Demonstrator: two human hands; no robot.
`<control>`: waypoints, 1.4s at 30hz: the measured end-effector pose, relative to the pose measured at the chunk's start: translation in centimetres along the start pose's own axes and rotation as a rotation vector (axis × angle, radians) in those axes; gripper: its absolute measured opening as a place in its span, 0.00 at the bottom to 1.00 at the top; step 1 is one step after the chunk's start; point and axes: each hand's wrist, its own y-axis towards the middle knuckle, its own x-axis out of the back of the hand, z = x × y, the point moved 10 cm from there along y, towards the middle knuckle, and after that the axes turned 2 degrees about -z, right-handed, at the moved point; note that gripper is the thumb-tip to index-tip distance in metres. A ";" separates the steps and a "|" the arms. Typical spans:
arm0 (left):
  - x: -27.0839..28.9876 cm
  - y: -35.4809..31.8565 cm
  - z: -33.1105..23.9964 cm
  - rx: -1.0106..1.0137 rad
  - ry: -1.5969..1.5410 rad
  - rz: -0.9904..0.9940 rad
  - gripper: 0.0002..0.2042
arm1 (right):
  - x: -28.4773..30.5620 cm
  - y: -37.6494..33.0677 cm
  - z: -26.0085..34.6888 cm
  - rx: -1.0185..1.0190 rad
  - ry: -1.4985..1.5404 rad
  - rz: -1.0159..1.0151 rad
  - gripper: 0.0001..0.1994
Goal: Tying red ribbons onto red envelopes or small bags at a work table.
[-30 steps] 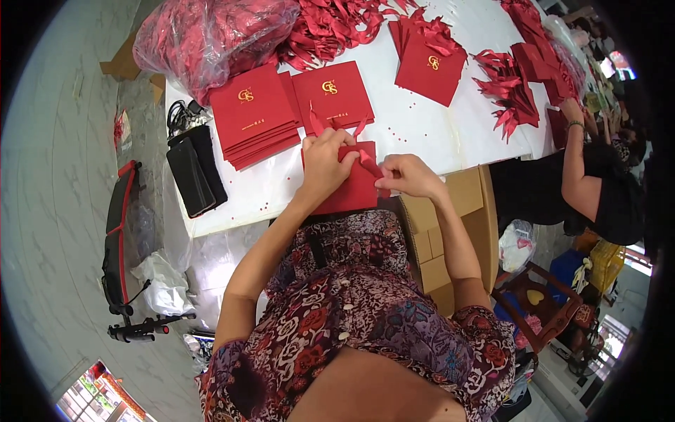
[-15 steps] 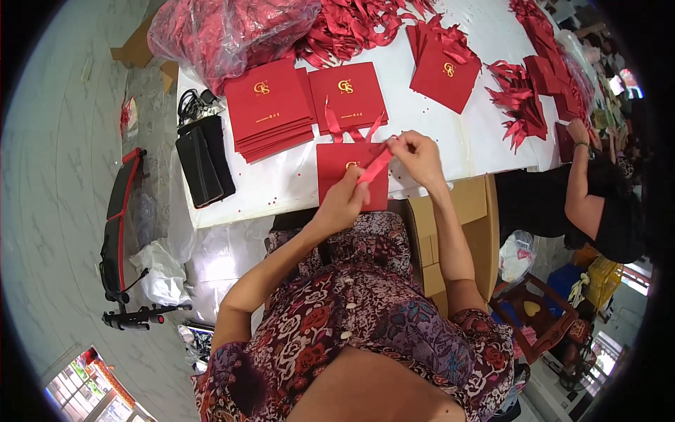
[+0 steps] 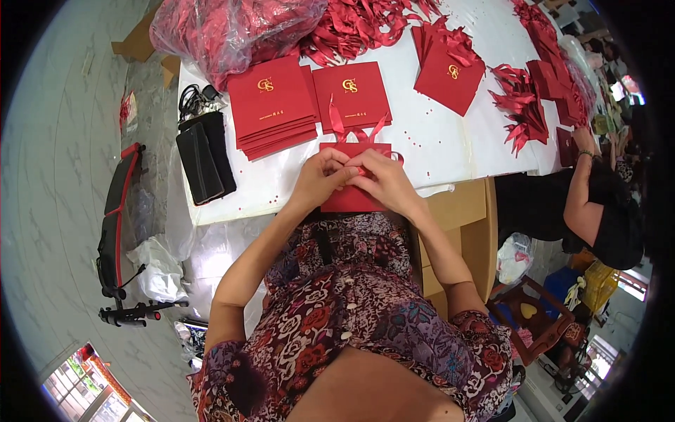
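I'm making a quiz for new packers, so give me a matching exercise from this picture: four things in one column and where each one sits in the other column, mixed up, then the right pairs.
Things:
1. red folder being worked on
2. black pouch
3. clear bag of red ribbons
4. stack of red folders

Places:
A. far left corner of the white table
B. near table edge, under the left hand and right hand
C. left edge of the table, beside the stack
D. beyond the hands, to the left

Pairs: 1-B, 2-C, 3-A, 4-D

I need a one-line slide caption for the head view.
Both hands, left hand and right hand, tie a red ribbon on a red folder.
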 end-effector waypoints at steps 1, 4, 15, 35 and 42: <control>0.4 0.2 -0.1 -0.025 0.022 -0.023 0.11 | -0.2 0.0 -0.8 -0.022 0.026 -0.032 0.10; 1.5 0.5 -0.5 -0.099 0.205 -0.061 0.12 | 0.0 0.1 -2.2 -0.043 0.046 -0.102 0.07; -0.3 -0.1 -3.4 -0.393 0.890 -0.315 0.21 | 0.7 0.0 -4.1 -0.115 -0.214 -0.312 0.07; 0.2 0.9 -3.6 -0.375 0.747 -0.210 0.05 | 0.1 -1.4 -1.3 0.125 -0.288 -0.415 0.07; 0.1 0.6 -3.5 -0.354 0.691 -0.243 0.05 | -0.1 -1.6 -1.3 0.127 -0.314 -0.417 0.07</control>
